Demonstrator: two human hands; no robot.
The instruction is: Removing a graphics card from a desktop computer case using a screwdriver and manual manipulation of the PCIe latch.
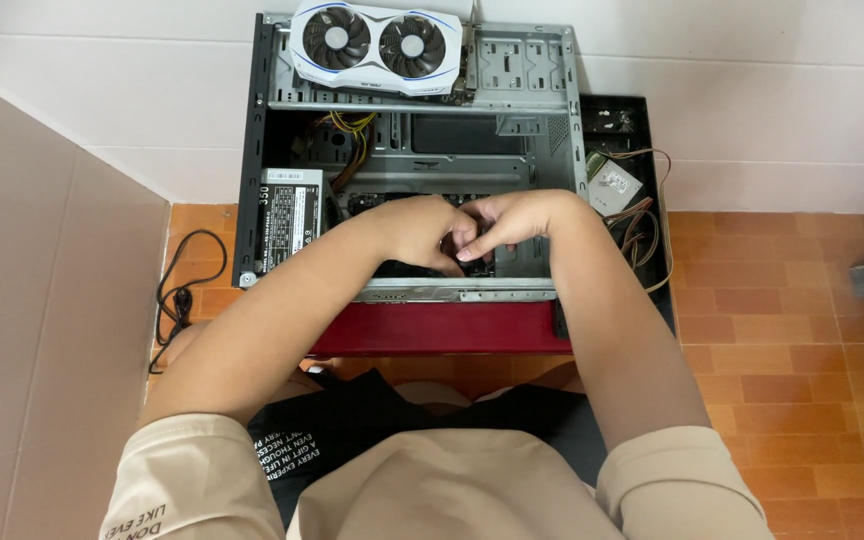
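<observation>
An open desktop computer case [252, 150] lies on its side on the floor in front of me. My left hand [414, 232] and my right hand [512, 222] meet inside it, low in the middle, over a dark part that they mostly hide. The fingers of both hands are curled and touch each other; what they hold, if anything, is hidden. A white graphics card with two fans [374, 45] rests on the case's far edge. A power supply box [292, 215] sits in the case to the left of my left hand.
A red panel [442, 328] runs along the case's near side. A black side panel [642, 130] with a small drive [613, 186] and loose wires lies to the right. A black power cord [184, 280] lies on the orange tiles at left. White wall behind.
</observation>
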